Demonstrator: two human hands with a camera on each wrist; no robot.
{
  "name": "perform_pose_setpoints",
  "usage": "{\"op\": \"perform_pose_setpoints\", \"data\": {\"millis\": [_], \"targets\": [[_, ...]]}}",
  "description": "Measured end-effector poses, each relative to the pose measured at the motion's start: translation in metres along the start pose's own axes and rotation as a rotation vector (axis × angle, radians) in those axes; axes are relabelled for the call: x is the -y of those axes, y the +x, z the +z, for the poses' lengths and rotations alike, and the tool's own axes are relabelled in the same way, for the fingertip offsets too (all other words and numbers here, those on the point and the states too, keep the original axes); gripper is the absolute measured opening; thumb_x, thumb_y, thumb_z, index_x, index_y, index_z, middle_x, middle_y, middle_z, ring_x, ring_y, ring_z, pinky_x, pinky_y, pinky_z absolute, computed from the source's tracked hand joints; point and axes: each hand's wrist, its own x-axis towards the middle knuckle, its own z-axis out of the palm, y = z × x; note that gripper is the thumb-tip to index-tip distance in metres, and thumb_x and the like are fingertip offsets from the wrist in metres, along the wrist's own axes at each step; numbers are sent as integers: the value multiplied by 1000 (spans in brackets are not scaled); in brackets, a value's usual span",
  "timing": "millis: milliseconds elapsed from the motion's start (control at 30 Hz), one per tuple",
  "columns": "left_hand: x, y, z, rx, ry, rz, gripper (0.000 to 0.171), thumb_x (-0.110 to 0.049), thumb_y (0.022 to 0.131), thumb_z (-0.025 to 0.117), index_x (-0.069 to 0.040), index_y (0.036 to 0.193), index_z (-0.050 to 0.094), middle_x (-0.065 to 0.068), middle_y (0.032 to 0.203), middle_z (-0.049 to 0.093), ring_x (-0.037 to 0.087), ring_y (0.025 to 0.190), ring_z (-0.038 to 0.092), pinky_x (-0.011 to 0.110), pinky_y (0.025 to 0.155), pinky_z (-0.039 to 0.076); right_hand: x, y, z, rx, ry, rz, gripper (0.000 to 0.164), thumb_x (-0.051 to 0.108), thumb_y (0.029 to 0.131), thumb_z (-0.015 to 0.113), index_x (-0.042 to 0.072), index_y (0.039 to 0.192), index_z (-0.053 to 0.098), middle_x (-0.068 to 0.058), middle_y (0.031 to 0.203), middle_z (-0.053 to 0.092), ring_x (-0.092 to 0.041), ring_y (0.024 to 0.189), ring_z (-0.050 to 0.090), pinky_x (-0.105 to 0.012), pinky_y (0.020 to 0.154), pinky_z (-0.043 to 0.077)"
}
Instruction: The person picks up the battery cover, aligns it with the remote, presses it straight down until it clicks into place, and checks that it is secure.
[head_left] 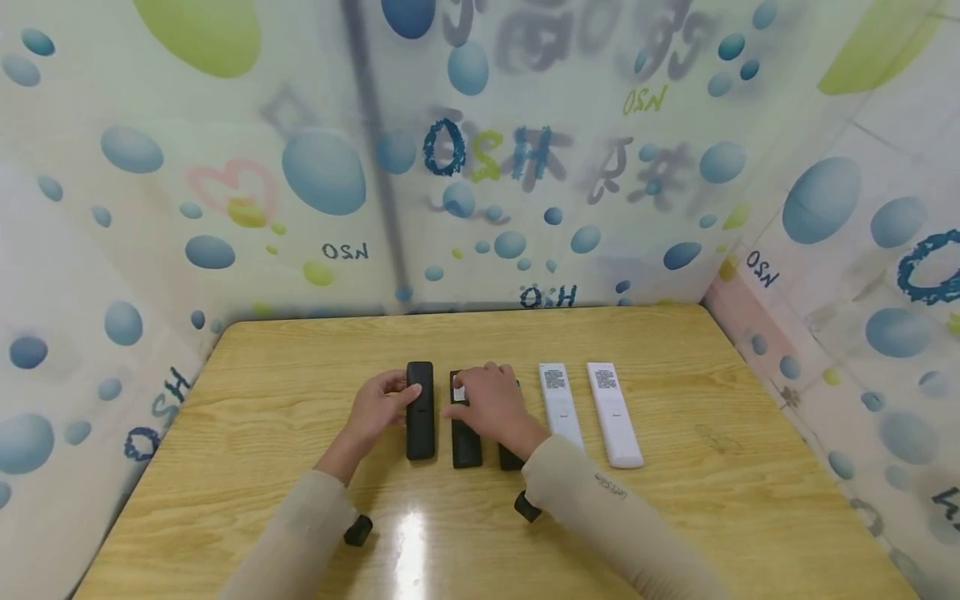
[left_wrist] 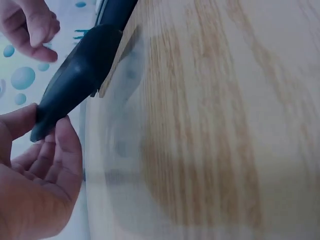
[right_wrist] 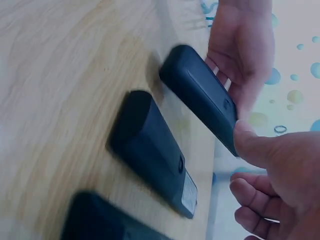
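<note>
My left hand [head_left: 377, 408] pinches a black remote control [head_left: 421, 429] between thumb and fingers, with its battery-cover side up. In the left wrist view the remote [left_wrist: 75, 72] slants above the wooden surface, the left hand [left_wrist: 45, 175] at its end. My right hand [head_left: 491, 400] hovers over a second black remote [head_left: 466, 450] with a pale label, its fingers loosely bent. The right wrist view has the right thumb [right_wrist: 255, 147] overlapping the end of the held remote. A third black remote [head_left: 511, 457] is partly hidden under the right hand and wrist.
Two white remotes [head_left: 561, 404] [head_left: 617, 417] lie side by side, label side up, right of the black ones. They all sit on a wooden table [head_left: 285, 350]. A patterned sheet [head_left: 465, 275] stands behind it and along both sides. Dark wrist devices [head_left: 358, 530] hang under the sleeves.
</note>
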Motion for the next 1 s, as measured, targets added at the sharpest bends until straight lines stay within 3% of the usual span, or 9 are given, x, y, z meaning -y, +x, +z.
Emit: {"op": "perform_pose_setpoints", "data": {"millis": [133,300,433,667,867,1000], "targets": [[2,-1,-2,6,38,-46,40,-20,95,63,2,129,58,13,107,61,12,72,57,30,63,55,-11,-3,-6,-2,8,15,50,57,86,64,21,119,68,4,107,72,-22,100,58,-45,97,42],[5,-3,-3,6,79,-101,46,-19,96,62,4,134,52,18,115,63,13,81,62,31,69,58,-23,-8,-8,-17,66,29,45,53,88,65,17,116,69,6,80,67,-22,94,57,-48,97,41],[8,-5,-3,-5,141,-115,48,-22,95,64,4,134,53,22,119,63,18,86,66,33,71,60,-30,-12,-9,-33,68,32,44,51,88,66,17,115,69,8,75,64,-21,91,56,-46,96,42],[11,-5,-3,-60,246,-96,49,-25,91,69,2,131,57,22,115,65,19,82,68,33,65,61,-41,-17,-8,-47,23,44,45,53,88,65,18,116,69,3,98,72,-21,94,58,-47,95,42],[11,-7,-3,-108,341,-71,51,-25,90,69,1,132,56,20,115,64,16,75,66,29,60,59,-51,-19,-8,-34,34,83,43,53,88,65,19,115,69,6,89,70,-21,96,58,-49,98,41],[9,-8,-8,-120,496,-17,49,-30,94,64,-1,133,56,19,117,67,17,74,67,31,62,56,-61,-20,-11,-9,50,92,45,51,88,66,20,121,67,8,80,64,-19,87,55,-49,96,41]]}}
